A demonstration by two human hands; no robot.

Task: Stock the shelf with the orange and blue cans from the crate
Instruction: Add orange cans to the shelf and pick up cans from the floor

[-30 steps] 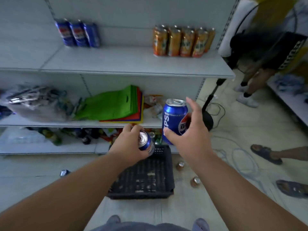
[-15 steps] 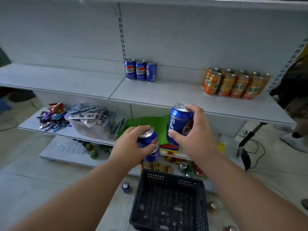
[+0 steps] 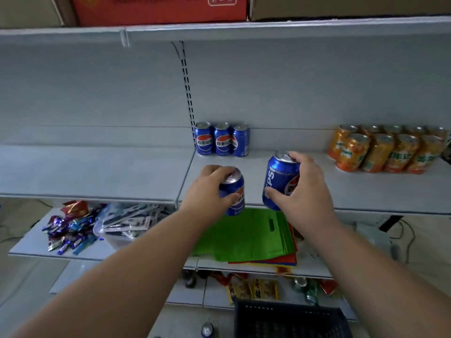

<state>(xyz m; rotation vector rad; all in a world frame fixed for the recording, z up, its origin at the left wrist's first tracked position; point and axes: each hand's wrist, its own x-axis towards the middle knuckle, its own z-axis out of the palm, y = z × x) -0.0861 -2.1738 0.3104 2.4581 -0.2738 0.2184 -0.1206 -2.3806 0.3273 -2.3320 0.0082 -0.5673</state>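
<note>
My left hand [image 3: 207, 191] grips a blue can [image 3: 234, 191] by its side, held over the front edge of the grey shelf [image 3: 341, 189]. My right hand [image 3: 302, 191] grips a second, larger-looking blue can [image 3: 278, 176] a little to the right, also above the shelf's front. Three blue cans [image 3: 221, 139] stand in a row at the back of the shelf. Several orange cans [image 3: 388, 150] stand in rows at the shelf's right end. The black crate [image 3: 290, 323] sits on the floor at the bottom, its inside mostly out of frame.
Green and red bags [image 3: 246, 237] lie on the lower shelf under my hands. A clear bag of packets [image 3: 127, 223] and loose wrapped sweets [image 3: 68, 230] lie to the left. One can [image 3: 207, 329] lies on the floor by the crate. Cardboard boxes [image 3: 158, 8] top the unit.
My view rose from the crate to the shelf. Both hands lifted their blue cans up and forward to the level of the shelf with the standing cans.
</note>
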